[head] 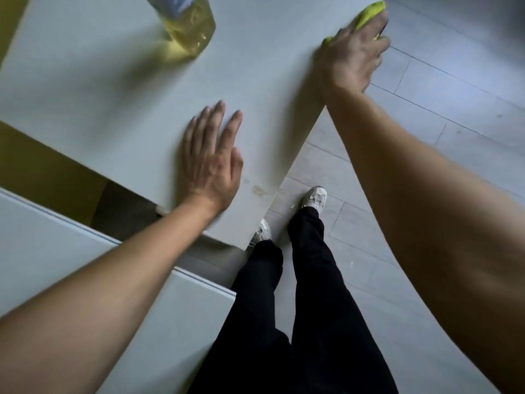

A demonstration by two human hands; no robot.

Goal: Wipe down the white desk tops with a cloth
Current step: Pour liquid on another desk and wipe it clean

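The right hand (352, 56) presses a crumpled yellow-green cloth (369, 12) onto the flat white desk top (113, 89) at its far right edge, fingers curled over it. The left hand (211, 160) lies flat, fingers extended, near the front corner. A clear bottle of yellow liquid (187, 27) stands well apart.

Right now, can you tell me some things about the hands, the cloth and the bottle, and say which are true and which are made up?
1. The right hand presses a yellow-green cloth on the white desk top. True.
2. The left hand holds the cloth. False: it lies flat and open on the desk, holding nothing.
3. A clear plastic bottle of yellowish liquid stands on the desk. True.
4. The cloth is in the middle of the desk. False: it is near the desk's far right edge.
5. Small brownish marks show near the desk's near edge. True.
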